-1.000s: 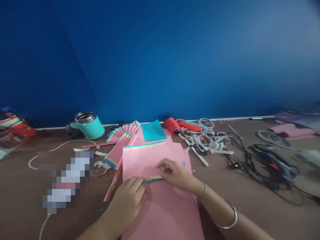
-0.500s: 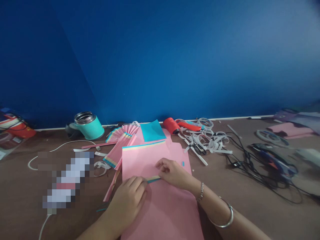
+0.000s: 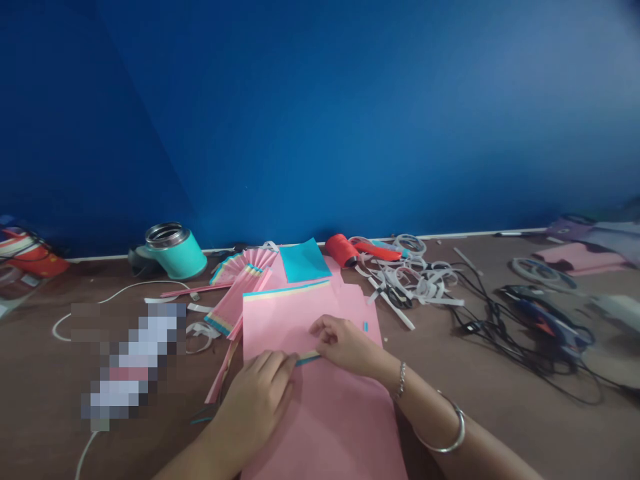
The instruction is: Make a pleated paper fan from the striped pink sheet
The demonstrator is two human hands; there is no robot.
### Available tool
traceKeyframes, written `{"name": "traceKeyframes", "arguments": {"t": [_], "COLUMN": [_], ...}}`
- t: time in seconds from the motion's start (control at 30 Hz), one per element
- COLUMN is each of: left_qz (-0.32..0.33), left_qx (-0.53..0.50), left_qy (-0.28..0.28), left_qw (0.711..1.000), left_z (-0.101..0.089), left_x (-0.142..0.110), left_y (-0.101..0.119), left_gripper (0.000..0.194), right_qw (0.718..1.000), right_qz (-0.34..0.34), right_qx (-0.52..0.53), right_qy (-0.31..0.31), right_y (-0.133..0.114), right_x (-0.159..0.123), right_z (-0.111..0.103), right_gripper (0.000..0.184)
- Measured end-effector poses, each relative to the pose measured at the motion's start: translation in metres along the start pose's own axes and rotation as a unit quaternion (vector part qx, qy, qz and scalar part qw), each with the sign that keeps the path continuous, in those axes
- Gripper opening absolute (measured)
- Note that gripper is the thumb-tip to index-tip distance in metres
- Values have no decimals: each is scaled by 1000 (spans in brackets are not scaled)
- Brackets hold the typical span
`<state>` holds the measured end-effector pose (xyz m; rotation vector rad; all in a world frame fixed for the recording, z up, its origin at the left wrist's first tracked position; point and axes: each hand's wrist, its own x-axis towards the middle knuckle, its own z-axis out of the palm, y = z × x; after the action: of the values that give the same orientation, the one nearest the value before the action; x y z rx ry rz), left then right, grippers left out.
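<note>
A pink paper sheet (image 3: 280, 317) lies before me, with a yellow and blue band (image 3: 287, 291) along its far edge. A second yellow and blue strip (image 3: 307, 358) crosses the pink paper between my hands, its ends hidden under them. My left hand (image 3: 263, 393) rests on the left end of this strip, fingers laid out flat and close together. At the right end, my right hand (image 3: 343, 343) has its fingers curled in and thumb and fingertips closed at the strip. More pink paper (image 3: 340, 427) extends beneath, toward me.
Pleated pink paper fans (image 3: 235, 300) and a blue sheet (image 3: 306, 260) lie behind. A red thread spool (image 3: 341, 250), tangled white strips (image 3: 415, 280) and scissors (image 3: 400, 297) are at the back right. Black cables (image 3: 500, 333) spread rightward. A teal mug (image 3: 177, 253) stands left.
Both hands keep nearly the same place on the strip. The whole view has shifted very slightly.
</note>
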<state>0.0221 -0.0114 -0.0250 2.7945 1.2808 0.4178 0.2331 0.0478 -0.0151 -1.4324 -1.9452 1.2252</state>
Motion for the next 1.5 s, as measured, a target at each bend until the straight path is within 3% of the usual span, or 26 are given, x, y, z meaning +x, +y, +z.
{"name": "traceKeyframes", "arguments": {"t": [0.37,0.67,1.0,1.5], "left_qz": [8,11,20,19], "left_qx": [45,54,71,69], "left_qy": [-71,-46,-36,-25], "left_qw": [996,997,997,997], "left_z": [0,2,4,5], "left_x": [4,3,2,1], "left_y": [3,4,3,2], "left_gripper": [35,37,40,39], "right_qw": [999,995,995,993], "right_qz": [-2,33,25,45], "right_qx": [-27,-65,-75,-86], "right_qy": [18,63,63,61], "right_y": [1,-7,7,8], "right_x": [1,-3,-6,-7], "right_z": [0,-7,-17,-22], "right_gripper": [28,26,23,25]}}
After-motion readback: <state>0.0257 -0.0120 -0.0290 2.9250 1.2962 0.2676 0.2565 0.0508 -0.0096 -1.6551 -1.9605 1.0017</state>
